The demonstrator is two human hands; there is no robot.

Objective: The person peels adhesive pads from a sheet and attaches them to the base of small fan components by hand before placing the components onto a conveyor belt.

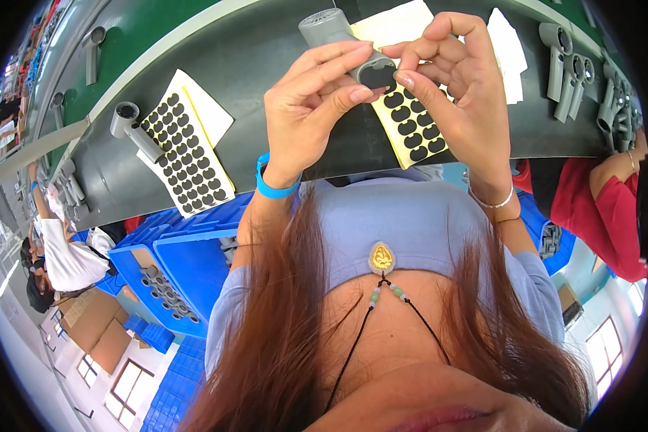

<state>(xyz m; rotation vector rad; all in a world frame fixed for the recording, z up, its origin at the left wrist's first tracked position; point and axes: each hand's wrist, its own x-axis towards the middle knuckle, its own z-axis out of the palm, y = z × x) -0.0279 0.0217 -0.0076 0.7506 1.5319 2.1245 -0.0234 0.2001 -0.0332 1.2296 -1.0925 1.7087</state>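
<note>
Here, left fingers (336,66) grip grey device (326,29); right fingers (419,88) at sticker (376,75) edge, hold unclear; room leftward over worktop (243,75).

Pale walls (142,358) with paned windows (131,392) enclose a dark-topped workbench (248,90), cardboard boxes (111,345) and a lit strip light (3,289).

Factory, long workbench (241,72), blue crates (187,263), co-worker (72,259)

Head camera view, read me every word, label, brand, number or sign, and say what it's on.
No text can be read.
Grey part in the left hand: no legible marking.
Sticker sheets: black shapes, no readable lettering.
Far background: too small and blurred to tell.
</note>
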